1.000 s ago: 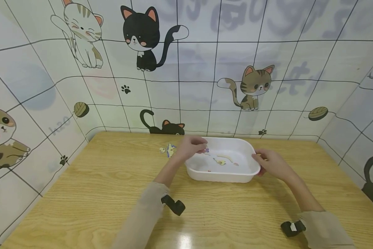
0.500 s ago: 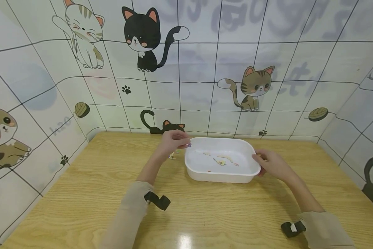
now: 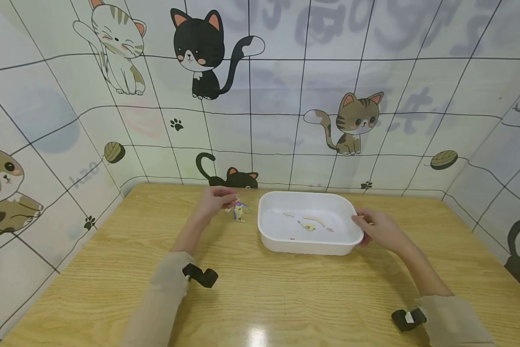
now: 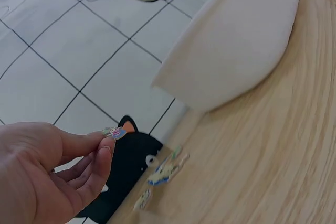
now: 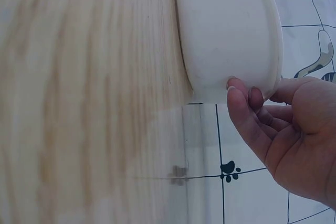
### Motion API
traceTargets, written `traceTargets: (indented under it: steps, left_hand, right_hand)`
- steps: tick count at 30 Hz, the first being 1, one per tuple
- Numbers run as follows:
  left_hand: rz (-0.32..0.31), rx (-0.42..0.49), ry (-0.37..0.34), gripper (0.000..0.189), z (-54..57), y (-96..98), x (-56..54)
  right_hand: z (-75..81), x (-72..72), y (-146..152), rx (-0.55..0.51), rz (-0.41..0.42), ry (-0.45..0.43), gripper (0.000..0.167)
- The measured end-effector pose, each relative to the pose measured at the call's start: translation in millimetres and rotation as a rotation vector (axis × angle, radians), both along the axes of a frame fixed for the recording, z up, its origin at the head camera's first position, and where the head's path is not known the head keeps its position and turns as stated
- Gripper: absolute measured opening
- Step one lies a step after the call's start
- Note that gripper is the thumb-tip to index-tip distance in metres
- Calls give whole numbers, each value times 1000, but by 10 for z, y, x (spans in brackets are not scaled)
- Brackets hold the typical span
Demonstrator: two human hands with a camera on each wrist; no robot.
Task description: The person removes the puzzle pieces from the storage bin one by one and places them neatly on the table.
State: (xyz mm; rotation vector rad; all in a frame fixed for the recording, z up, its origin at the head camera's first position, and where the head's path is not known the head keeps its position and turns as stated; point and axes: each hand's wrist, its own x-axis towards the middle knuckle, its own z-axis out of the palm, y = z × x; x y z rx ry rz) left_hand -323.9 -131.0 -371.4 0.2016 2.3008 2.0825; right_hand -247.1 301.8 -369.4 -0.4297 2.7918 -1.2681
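My left hand [image 3: 212, 201] is above the back of the table, left of the white plastic tray [image 3: 305, 246]. Between thumb and forefinger it pinches a small flat printed piece [image 4: 114, 132] in blue, pink and green; its exact kind is unclear. Just below lie a few similar pieces, yellow and blue, gathered in a small cluster [image 3: 239, 212] on the wood. My right hand [image 3: 379, 229] grips the tray's right end, thumb on the rim and fingers [image 5: 244, 106] under it. Inside the tray lie a yellow curved strip [image 3: 314, 220], a yellow piece [image 3: 307, 226] and several other small bits.
The wooden table [image 3: 260, 289] meets a wall covering [image 3: 277, 144] printed with cats and grid lines at the back and both sides. Black straps with small mounts [image 3: 201, 275] sit on both wrists.
My left hand has moved left, out of the tray and over to the pieces on the table, carrying the small printed piece. My right hand and the tray have stayed put.
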Motion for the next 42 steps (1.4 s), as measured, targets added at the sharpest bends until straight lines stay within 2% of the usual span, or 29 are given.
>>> traceTargets:
  steps: [3, 9, 13, 18, 29, 35, 42]
  left_hand:
    - [35, -10, -28, 27, -43, -100, -18]
    - [119, -86, -75, 25, -96, -271, -42]
    - [176, -170, -93, 21, -122, -341, -41]
    - [241, -311, -76, 18, -153, -402, -31]
    - [277, -458, -32, 15, -266, -434, -103]
    - [284, -474, 10, 15, -279, -418, -111]
    - [293, -464, 9, 16, -303, -423, -116]
  right_hand:
    - [2, -2, 5, 3, -3, 4, 38]
    - [-14, -16, 20, 5, -3, 12, 37]
    - [-19, -16, 20, 0, -5, 13, 37]
    - [-3, -12, 16, 9, -12, 4, 38]
    - [0, -1, -4, -6, 5, 4, 35]
    - [7, 5, -12, -15, 9, 1, 35]
    - [0, -4, 2, 8, -2, 4, 33]
